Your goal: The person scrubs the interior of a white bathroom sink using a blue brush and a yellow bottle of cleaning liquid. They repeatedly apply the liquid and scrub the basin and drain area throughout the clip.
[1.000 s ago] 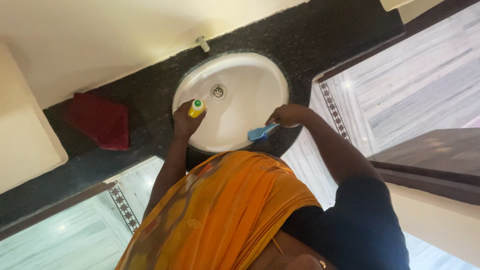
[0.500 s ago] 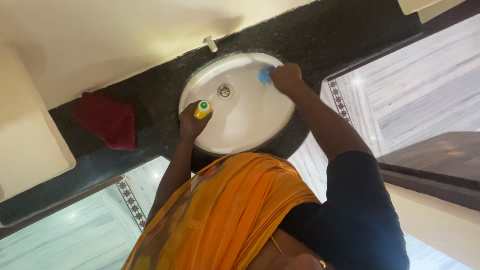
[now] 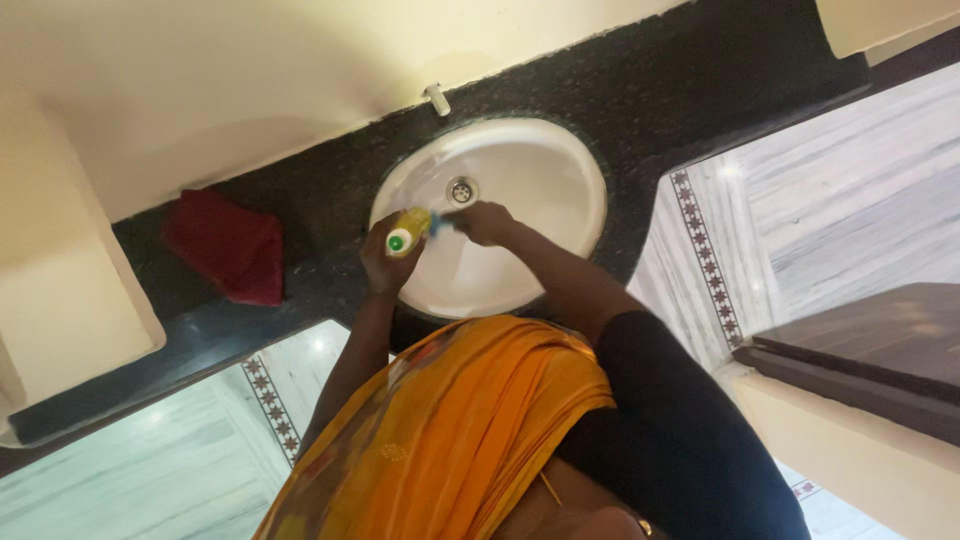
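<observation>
Blue brush (image 3: 443, 224) now beside tilted yellow bottle (image 3: 407, 232), oval basin (image 3: 560, 175).

The basin's (image 3: 560, 180) right half lies open; the tap (image 3: 436, 98) and, seemingly, a red cloth (image 3: 225, 245) flank it.

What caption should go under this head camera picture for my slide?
Over a white sink in a dark counter, the left hand holds a yellow bottle beside the right hand with a blue brush.

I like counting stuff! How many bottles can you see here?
1. A yellow bottle with a green cap is in the left hand, over the white sink. Others may be hidden behind the person's body.
</observation>
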